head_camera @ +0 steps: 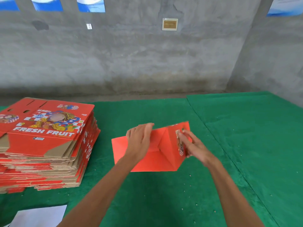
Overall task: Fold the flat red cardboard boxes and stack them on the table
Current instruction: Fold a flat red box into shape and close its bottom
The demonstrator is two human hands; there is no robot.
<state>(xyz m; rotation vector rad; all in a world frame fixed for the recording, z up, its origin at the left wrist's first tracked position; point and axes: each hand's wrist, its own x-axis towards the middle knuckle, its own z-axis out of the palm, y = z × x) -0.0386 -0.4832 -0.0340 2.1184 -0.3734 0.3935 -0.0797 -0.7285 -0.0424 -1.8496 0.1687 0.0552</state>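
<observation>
A partly folded red cardboard box [162, 153] sits on the green table [164, 194] in the middle of the view, its plain red panels facing me and a printed side panel raised on the right. My left hand [139, 140] grips the upper edge of the box's back panel. Flat against the printed right panel presses my right hand [193, 146], fingers stretched out. A tall stack of flat red boxes [44, 145], printed FRESH FRUIT, stands at the left of the table.
A white sheet [41, 215] lies at the table's near left corner. A grey concrete wall [147, 54] runs behind the table. The green cloth has a seam running diagonally on the right side [229, 153].
</observation>
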